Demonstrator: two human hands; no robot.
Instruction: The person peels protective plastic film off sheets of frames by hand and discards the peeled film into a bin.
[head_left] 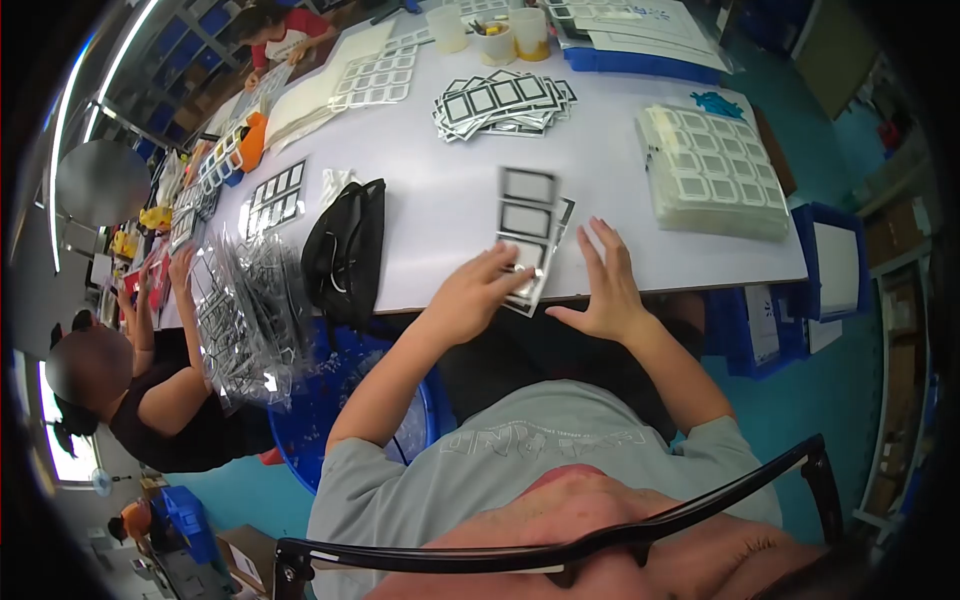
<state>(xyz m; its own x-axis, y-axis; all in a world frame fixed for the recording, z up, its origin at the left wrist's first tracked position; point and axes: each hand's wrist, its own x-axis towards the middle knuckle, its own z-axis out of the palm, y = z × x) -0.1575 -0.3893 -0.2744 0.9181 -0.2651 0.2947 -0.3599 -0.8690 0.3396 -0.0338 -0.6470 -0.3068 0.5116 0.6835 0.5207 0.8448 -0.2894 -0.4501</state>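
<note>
My left hand [478,293] is at the table's front edge, its fingers over a strip of black-framed white squares [527,218], gripping its lower part. The strip's upper end looks slightly blurred. Beneath it, a second similar strip [565,222] lies at a slant and shows along the right side. My right hand [608,288] is just to the right of the strips, fingers spread and apart from them, holding nothing. Farther back on the table lies a loose, fanned pile of the same black-framed strips [500,103].
On the right stands a thick stack of white square-frame sheets [715,170]. A black pouch [345,245] and plastic-bagged strips [250,310] lie left, near a co-worker's raised hands. Cups [528,35] stand at the back. Blue bins [835,260] flank the table's right end.
</note>
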